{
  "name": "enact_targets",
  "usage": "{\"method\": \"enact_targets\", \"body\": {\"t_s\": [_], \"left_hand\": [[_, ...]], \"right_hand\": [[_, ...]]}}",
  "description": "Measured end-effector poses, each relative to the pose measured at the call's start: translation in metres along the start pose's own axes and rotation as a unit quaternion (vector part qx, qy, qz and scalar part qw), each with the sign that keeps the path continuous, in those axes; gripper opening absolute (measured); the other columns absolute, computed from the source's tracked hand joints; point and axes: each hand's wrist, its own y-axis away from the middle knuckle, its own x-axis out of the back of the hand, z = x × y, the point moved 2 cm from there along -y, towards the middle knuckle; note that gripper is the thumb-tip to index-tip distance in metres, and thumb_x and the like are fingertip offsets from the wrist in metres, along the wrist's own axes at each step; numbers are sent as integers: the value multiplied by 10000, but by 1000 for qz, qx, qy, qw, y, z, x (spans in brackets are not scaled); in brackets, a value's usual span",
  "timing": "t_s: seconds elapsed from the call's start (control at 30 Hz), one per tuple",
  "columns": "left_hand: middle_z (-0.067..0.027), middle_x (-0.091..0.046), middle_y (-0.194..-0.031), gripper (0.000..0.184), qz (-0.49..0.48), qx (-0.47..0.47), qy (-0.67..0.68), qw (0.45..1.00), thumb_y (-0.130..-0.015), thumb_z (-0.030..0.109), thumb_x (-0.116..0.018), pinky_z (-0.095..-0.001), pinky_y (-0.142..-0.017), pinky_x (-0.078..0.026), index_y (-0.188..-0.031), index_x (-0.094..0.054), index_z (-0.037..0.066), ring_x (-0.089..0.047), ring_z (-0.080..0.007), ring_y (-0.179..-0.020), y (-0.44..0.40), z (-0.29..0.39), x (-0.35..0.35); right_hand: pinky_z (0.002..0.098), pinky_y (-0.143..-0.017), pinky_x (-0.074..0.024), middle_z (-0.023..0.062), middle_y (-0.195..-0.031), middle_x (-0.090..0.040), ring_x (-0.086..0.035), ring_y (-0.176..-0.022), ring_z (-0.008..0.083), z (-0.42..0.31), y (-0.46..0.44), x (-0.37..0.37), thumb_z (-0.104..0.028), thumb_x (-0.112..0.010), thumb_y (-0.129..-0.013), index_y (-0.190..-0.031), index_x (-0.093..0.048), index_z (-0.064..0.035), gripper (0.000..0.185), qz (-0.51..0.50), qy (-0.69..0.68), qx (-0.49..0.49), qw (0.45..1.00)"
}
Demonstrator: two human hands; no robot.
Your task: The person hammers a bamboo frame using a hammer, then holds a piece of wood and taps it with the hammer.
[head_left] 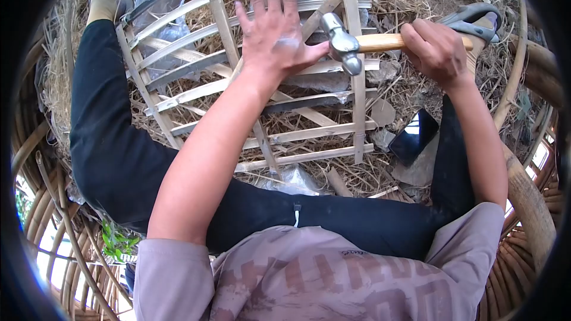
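My right hand (437, 50) is wrapped around the wooden handle of a ball-peen hammer (344, 44). The hammer's metal head is beside my left thumb, over the right part of a lattice of split bamboo strips (324, 132). With fingers spread, my left hand (270, 38) lies palm down on the upper middle of the lattice. Its thumb points toward the hammer head; whether they touch I cannot tell. Several crosswise strips meet a few longer uprights, and some strips are darker than others. A short piece of wood (321, 16) lies at a slant between my left hand and the hammer head.
Dry straw (392, 107) and stones (383, 113) cover the ground. A dark shiny phone-like object (415, 137) lies near my right leg. Clear plastic (157, 0) sits under the lattice's upper left. My outstretched legs (101, 89) flank the lattice, and curved bamboo poles (529, 196) stand around me.
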Motion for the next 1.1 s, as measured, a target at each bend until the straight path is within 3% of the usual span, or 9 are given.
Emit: {"method": "enact_targets", "body": {"t_s": [0.1, 0.17, 0.23, 0.33, 0.43, 0.73, 0.87, 1.0, 1.1], "left_hand": [[-299, -159, -1674, 1358, -11, 7, 19, 1000, -676, 756, -762, -760, -1125, -265, -1611, -181, -40, -136, -512, -1549, -1, 6, 11], [-227, -217, -1618, 838, -63, -28, -63, 996, -856, 620, -663, -767, -1164, -202, -1589, -357, 352, -179, -516, -1511, -5, 14, 23], [-221, -77, -1656, 949, -119, 4, 18, 993, -772, 683, -736, -805, -1129, -220, -1588, -284, 504, -110, -570, -1504, -4, 13, 30], [-296, -148, -1679, 1355, 3, -1, 15, 1000, -660, 744, -773, -759, -1131, -258, -1616, -193, -21, -129, -510, -1551, -4, 7, 19], [-218, -74, -1659, 1009, -157, -37, -42, 986, -787, 631, -758, -805, -1125, -223, -1605, -177, 530, -110, -577, -1501, -11, 16, 39], [-230, -38, -1660, 1027, -77, -90, -77, 990, -775, 611, -776, -801, -1127, -227, -1606, -180, 528, -111, -589, -1493, -6, 12, 27], [-278, -110, -1626, 982, -110, -59, -41, 991, -792, 683, -718, -797, -1126, -235, -1611, -207, 502, -124, -587, -1494, -4, 12, 27], [-301, -153, -1603, 930, -153, -20, -48, 987, -821, 746, -642, -793, -1132, -227, -1613, -242, 469, -137, -588, -1491, -10, 15, 32], [-298, -137, -1612, 907, -105, -51, -72, 991, -839, 756, -608, -786, -1133, -232, -1614, -242, 460, -118, -579, -1499, -8, 15, 25]], "right_hand": [[325, -492, -486, -4, -680, -488, -603, -564, 152, 2, 7, -11, -249, -714, -924, -961, -580, -126, 186, -56, 32, -49, 997], [328, -489, -491, 1, -682, -500, -607, -554, 165, 3, 4, -1, -222, -704, -930, -967, -580, -124, 162, -26, 5, -35, 999], [331, -480, -497, 10, -685, -516, -609, -545, 173, 2, 1, 6, -204, -693, -938, -979, -586, -129, 137, 10, -15, -11, 1000], [335, -488, -496, 3, -685, -503, -596, -550, 166, 6, 5, -6, -201, -678, -944, -982, -587, -127, 122, -48, 1, -25, 999], [328, -518, -499, -10, -708, -500, -598, -592, 153, 7, 10, -8, -203, -667, -940, -977, -574, -124, 127, -71, 30, 0, 997], [297, -517, -489, -25, -708, -501, -604, -625, 125, 7, 5, -3, -170, -669, -897, -976, -562, -133, 138, -34, 37, 107, 993], [294, -508, -493, -26, -689, -497, -614, -607, 120, 10, 10, -15, -199, -651, -951, -956, -568, -134, 105, -74, 72, -55, 993], [288, -513, -480, -24, -685, -504, -605, -608, 122, 8, -8, 10, -198, -680, -894, -917, -582, -137, 118, 38, 78, 74, 994], [288, -513, -470, -22, -684, -494, -607, -621, 118, -1, -5, 12, -215, -707, -857, -884, -587, -141, 143, 13, 64, 119, 991]]}}
